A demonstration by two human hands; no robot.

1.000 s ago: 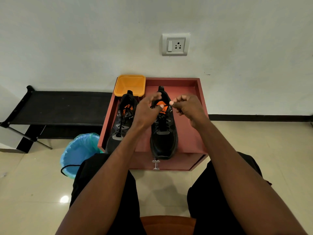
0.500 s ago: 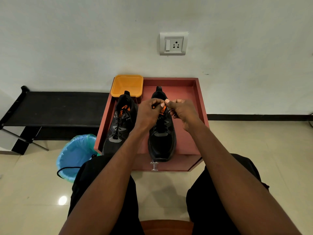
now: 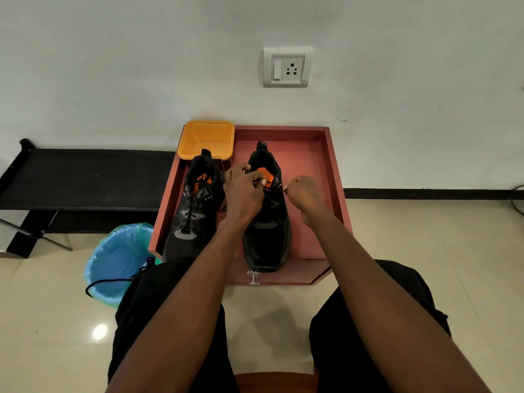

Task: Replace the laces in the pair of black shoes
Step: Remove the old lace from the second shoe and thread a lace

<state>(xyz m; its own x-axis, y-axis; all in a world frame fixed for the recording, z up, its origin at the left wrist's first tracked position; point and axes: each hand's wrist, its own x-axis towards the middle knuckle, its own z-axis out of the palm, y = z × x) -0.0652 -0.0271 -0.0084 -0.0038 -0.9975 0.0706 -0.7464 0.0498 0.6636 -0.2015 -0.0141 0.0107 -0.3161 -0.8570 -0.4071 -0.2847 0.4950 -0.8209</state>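
Two black shoes with orange insoles stand side by side, toes toward me, on a reddish wooden cabinet top (image 3: 309,154). The left shoe (image 3: 195,211) is laced with a black lace. My left hand (image 3: 243,191) rests over the top eyelets of the right shoe (image 3: 268,239) and pinches a black lace (image 3: 259,181) at its tongue. My right hand (image 3: 304,194) is a closed fist just right of that shoe, level with the eyelets; what it holds is too small to tell, though a lace end seems to run to it.
An empty orange tub (image 3: 206,139) sits at the cabinet's back left corner. A bin with a blue liner (image 3: 119,259) stands on the floor to the left, a loose black lace (image 3: 113,282) hanging over its rim. A black bench (image 3: 85,177) runs along the wall.
My right hand has pulled away to the right of the shoe, from beside my left hand. My left hand stays at the upper eyelets.
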